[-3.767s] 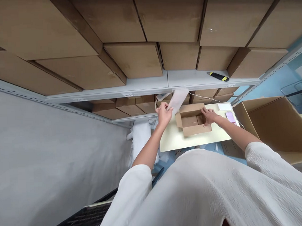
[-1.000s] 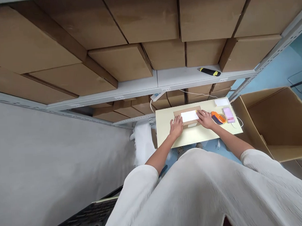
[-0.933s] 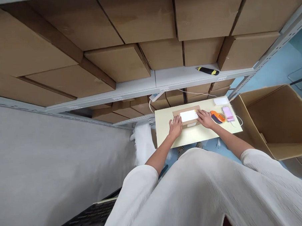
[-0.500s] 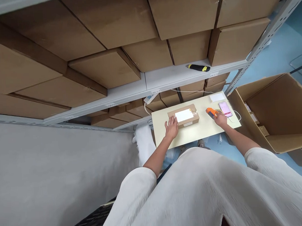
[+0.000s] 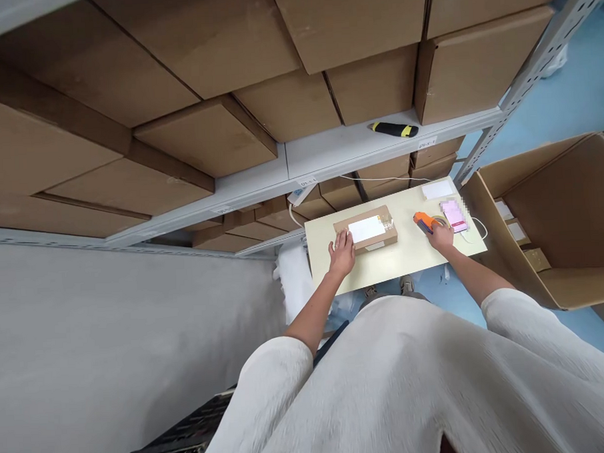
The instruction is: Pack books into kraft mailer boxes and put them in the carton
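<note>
The right hand point(image 5: 441, 238) grips the orange tape dispenser point(image 5: 424, 220); left of that grip, the cardboard box point(image 5: 362, 216) lies under the left hand point(image 5: 341, 255), fingers spread. Even pressure there should keep the box from sliding.

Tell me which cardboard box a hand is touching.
The white-labelled box lying on the pale table: the left hand rests on one end. No hand touches the shelved boxes, the large open box or items inside it.
</note>
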`<state>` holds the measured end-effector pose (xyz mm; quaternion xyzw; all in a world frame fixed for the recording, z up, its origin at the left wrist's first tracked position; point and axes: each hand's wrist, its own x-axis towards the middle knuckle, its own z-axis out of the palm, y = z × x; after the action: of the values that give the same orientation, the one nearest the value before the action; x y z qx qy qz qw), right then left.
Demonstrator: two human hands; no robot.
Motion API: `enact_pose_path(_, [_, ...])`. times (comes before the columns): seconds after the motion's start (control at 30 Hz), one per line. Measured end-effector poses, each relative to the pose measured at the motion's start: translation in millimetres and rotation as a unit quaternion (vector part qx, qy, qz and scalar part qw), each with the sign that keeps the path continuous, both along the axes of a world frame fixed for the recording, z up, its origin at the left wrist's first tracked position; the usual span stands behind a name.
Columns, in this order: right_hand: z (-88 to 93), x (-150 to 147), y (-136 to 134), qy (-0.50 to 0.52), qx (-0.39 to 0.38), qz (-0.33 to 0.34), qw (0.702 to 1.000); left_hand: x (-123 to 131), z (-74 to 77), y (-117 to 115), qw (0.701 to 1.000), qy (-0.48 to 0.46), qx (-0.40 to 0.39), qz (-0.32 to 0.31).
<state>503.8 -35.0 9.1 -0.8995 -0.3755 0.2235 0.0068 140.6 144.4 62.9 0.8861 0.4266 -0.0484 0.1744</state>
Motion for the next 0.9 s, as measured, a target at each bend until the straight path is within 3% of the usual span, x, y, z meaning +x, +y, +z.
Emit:
enact_pose_path(0.17, [18.1, 7.1, 5.6, 0.015, 0.045, -0.018, 0.999, 0.1, -4.8, 2.7, 1.0, -0.016, 0.001, 0.001])
enact_pose_path(0.3, [54.2, 20.0, 21.6, 0.084, 0.102, -0.043, 0.99, 1.9, -6.9, 6.0, 0.999, -0.035, 0.001, 0.0])
enact_pose_path(0.47, [109.5, 19.6, 61.1, 0.246, 0.247, 0.021, 0.937, 3.8, -8.8, 7.7, 0.999, -0.05, 0.004, 0.005])
enact_pose_path(0.57, [131.6, -2.9, 93.9, 0.294, 0.273, 0.07, 0.913, 3.9, -9.2, 5.9, 0.998, -0.057, 0.012, 0.006])
enact_pose_path(0.73, [135.9, -57.8, 141.1, 0.332, 0.266, 0.088, 0.901, 1.3, -7.5, 2.9, 0.997, -0.068, 0.022, -0.007])
enact_pose_path(0.9, [123.7, -84.2, 157.3, 0.333, 0.22, 0.075, 0.914, -1.7, -5.2, 2.6, 0.997, -0.071, 0.024, -0.014])
